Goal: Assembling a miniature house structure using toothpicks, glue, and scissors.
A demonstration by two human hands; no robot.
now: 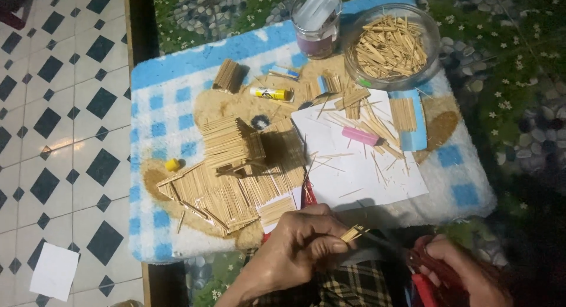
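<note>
A blue-checked mat [177, 94] carries a toothpick house [236, 171] toward its near left corner. Off its near edge, the left hand [300, 242] pinches a small toothpick bundle [354, 232], long axis pointing right toward scissors [392, 248] gripped closed-fisted by the right hand [466, 277].

Small bundle of sticks [354, 232] pinched in the left hand's fingers [330, 243]: pale raw wood, matt. Scissors [413, 261] in the right hand [466, 277]: dull dark metal blades, glossy red plastic handles. Just above the fingers, stick model house [236, 171]: same bare wood, rough ribbed surface. White sheet [359, 171]: smooth matt paper. Mat [159, 112] under it: fluffy terry cloth. Farther up, bowl [433, 41] and jar [318, 30]: clear glossy glass or plastic, cannot tell which. Glue stick [271, 93]: shiny plastic. Floor tiles [59, 118]: glazed, reflective.
</note>
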